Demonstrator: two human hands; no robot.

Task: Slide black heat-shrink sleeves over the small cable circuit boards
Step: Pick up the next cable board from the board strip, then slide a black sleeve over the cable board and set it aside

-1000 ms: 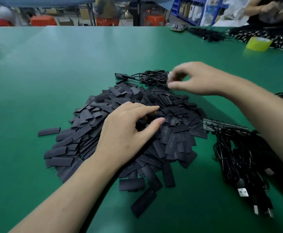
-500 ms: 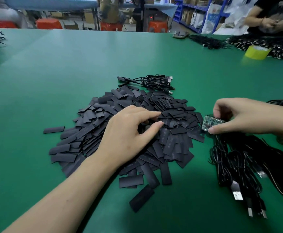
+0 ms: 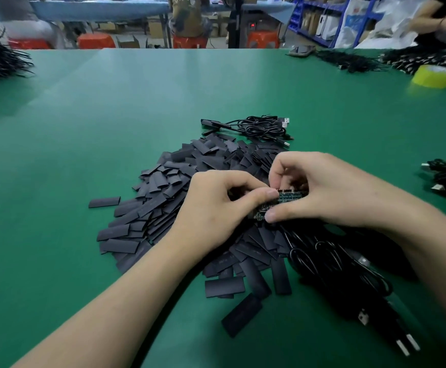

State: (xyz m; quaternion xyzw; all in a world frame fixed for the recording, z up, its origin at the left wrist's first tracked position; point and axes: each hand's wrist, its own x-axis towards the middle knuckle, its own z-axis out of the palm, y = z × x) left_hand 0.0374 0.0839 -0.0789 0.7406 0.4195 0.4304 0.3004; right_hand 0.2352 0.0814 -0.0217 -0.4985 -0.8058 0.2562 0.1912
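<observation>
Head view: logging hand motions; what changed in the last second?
The right hand left the far coiled black cables, took the small green circuit board and brought it to the left hand, which lifted off the pile of flat black heat-shrink sleeves and pinches it. Pile and cables stayed.

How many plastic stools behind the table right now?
4 beyond the green table: leftmost stool, reddish and blurred; second stool, left of centre; third stool, under a seated person; fourth stool, right of centre. Others may be hidden.
</observation>
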